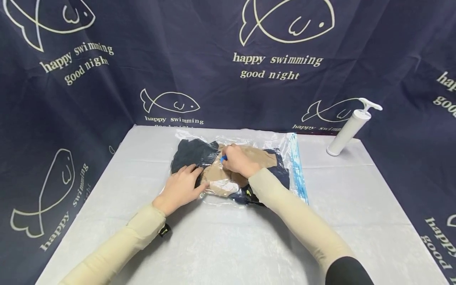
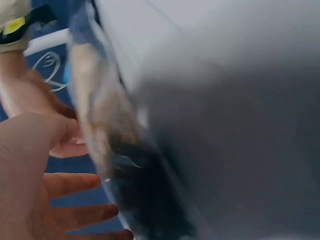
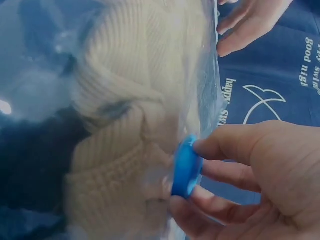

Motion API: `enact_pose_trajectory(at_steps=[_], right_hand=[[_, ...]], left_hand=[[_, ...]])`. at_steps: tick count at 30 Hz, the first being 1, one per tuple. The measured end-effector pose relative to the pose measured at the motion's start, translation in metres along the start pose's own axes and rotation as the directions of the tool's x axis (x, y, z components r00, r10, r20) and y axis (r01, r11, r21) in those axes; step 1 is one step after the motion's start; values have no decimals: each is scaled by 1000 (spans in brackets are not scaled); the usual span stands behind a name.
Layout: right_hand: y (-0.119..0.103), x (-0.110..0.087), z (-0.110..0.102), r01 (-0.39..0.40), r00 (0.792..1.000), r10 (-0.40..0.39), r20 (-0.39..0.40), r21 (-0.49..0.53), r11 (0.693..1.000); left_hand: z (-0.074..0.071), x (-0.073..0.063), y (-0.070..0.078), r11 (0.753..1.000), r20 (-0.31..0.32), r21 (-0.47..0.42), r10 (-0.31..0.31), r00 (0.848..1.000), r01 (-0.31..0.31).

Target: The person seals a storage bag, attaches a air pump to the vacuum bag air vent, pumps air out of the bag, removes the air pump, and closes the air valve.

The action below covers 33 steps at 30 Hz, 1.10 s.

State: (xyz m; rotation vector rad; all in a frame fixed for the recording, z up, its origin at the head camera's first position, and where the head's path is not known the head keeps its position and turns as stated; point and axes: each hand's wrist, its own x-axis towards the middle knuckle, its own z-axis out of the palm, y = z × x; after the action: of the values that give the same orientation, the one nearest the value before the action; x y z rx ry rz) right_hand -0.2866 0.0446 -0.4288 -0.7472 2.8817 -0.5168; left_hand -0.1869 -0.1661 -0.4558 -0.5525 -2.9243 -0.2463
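A clear plastic vacuum storage bag (image 1: 285,139) lies flat with folded clothes inside. Through the film I see a beige ribbed knit garment (image 3: 120,115) and dark garments (image 1: 194,152). My right hand (image 1: 238,160) pinches a round blue valve cap (image 3: 186,166) on the bag between thumb and fingers. Spread over the bag's near left part, my left hand (image 1: 181,188) rests with its fingers extended. In the left wrist view the left hand's fingers (image 2: 75,217) lie along the bag's side. A blue zip strip (image 1: 298,168) runs down the bag's right edge.
A white hand pump (image 1: 344,134) with a T-shaped handle stands upright at the table's back right. Dark blue cloth (image 1: 213,59) printed with fish hangs behind and beside the white table (image 1: 221,245).
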Motion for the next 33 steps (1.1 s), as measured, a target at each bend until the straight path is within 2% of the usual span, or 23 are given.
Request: enact_pose_trajectory(at_steps=[6, 12, 15, 23, 33], right_hand=[[-5, 5, 0, -55, 998, 56, 33, -20, 998], [-11, 6, 0, -216, 976, 216, 31, 8, 976], [-13, 7, 1, -257, 966, 257, 15, 9, 966], [-14, 10, 1, -263, 965, 262, 9, 19, 965], [-11, 8, -1, -153, 987, 154, 41, -12, 988]], left_hand=[[8, 1, 1, 997, 46, 75, 27, 999, -30], [7, 4, 0, 999, 47, 31, 17, 999, -18], [6, 5, -1, 1000, 62, 18, 9, 998, -10], [2, 12, -4, 1000, 72, -14, 22, 997, -21], [2, 13, -5, 999, 103, -17, 33, 994, -31]])
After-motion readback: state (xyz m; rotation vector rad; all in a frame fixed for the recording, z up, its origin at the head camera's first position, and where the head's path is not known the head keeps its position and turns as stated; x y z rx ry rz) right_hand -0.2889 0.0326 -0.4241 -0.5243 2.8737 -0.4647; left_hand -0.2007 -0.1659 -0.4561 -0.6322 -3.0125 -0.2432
